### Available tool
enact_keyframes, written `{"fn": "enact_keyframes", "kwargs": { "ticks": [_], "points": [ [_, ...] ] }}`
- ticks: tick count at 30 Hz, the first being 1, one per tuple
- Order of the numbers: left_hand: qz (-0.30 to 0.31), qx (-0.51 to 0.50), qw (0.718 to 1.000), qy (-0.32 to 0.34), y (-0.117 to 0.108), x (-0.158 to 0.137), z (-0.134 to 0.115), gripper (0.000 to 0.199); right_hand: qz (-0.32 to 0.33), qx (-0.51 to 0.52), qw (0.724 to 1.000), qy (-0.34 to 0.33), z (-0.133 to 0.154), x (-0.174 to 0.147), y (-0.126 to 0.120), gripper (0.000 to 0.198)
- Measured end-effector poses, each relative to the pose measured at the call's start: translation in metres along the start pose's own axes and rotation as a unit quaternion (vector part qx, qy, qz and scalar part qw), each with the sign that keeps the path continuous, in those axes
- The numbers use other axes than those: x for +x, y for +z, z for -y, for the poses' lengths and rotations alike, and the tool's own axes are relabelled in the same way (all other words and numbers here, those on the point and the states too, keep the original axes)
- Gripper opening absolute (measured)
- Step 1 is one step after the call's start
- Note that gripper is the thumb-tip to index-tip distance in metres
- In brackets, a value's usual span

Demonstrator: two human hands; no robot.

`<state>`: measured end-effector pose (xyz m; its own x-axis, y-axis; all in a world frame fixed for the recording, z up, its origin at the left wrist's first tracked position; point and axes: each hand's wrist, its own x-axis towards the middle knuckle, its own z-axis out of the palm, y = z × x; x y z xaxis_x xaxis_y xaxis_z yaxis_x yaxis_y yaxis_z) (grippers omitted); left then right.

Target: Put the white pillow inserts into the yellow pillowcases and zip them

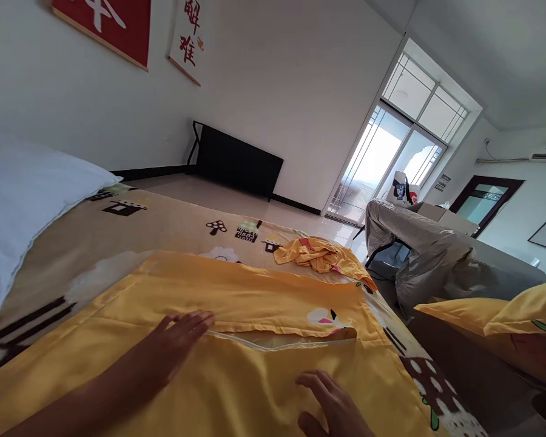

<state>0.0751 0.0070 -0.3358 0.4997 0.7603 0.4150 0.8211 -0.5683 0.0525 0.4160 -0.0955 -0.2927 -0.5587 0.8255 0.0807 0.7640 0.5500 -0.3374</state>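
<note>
A yellow pillowcase (255,297) lies spread out on the bed, its back side with a long slit facing up. The slit (295,340) gapes a little, with a pale, frayed-looking edge along its lower side. My left hand (182,337) rests flat on the fabric at the slit's left end, fingers stretched out. Below the slit, my right hand (332,406) is over the near part of the pillowcase, thumb and fingers apart and slightly bent, holding nothing. Whether it touches the cloth I cannot tell. Part of a printed white figure (321,315) shows near the slit's right end.
A patterned blanket (186,221) covers the bed. At left sits a white pillow (40,194); a crumpled yellow cloth (318,255) lies on the far right edge. Beyond are a yellow pillow (523,309), a plastic-draped table (428,243) and a black folded panel (236,161) by the wall.
</note>
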Motion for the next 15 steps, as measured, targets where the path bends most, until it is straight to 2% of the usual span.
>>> {"fn": "enact_keyframes", "kwargs": {
  "ticks": [2, 3, 6, 8, 10, 13, 15],
  "points": [
    [0.034, -0.016, 0.997, 0.063, -0.003, -0.001, -0.031, 0.072, -0.02, -0.014, 0.998, 0.049, 0.001, 0.018, 0.008, 0.052],
    [0.054, -0.033, 0.993, 0.097, -0.005, -0.001, -0.046, 0.075, -0.017, -0.023, 0.998, 0.052, 0.002, 0.026, 0.013, 0.057],
    [0.097, -0.094, 0.976, 0.168, -0.011, -0.002, -0.072, 0.067, 0.016, -0.04, 0.999, 0.023, 0.004, 0.037, 0.027, 0.062],
    [0.111, -0.11, 0.974, 0.165, -0.016, -0.008, -0.072, 0.061, 0.033, -0.047, 0.998, 0.023, -0.003, 0.034, 0.03, 0.06],
    [0.108, -0.1, 0.981, 0.123, -0.021, -0.018, -0.062, 0.055, 0.036, -0.059, 0.996, 0.054, -0.02, 0.021, 0.027, 0.057],
    [0.081, -0.066, 0.993, 0.051, -0.023, -0.041, -0.04, 0.051, 0.012, -0.093, 0.983, 0.158, -0.062, -0.016, 0.017, 0.056],
    [0.07, -0.051, 0.996, 0.032, -0.022, -0.059, -0.027, 0.049, 0.0, -0.129, 0.962, 0.239, -0.095, -0.049, 0.01, 0.057]
  ]
}}
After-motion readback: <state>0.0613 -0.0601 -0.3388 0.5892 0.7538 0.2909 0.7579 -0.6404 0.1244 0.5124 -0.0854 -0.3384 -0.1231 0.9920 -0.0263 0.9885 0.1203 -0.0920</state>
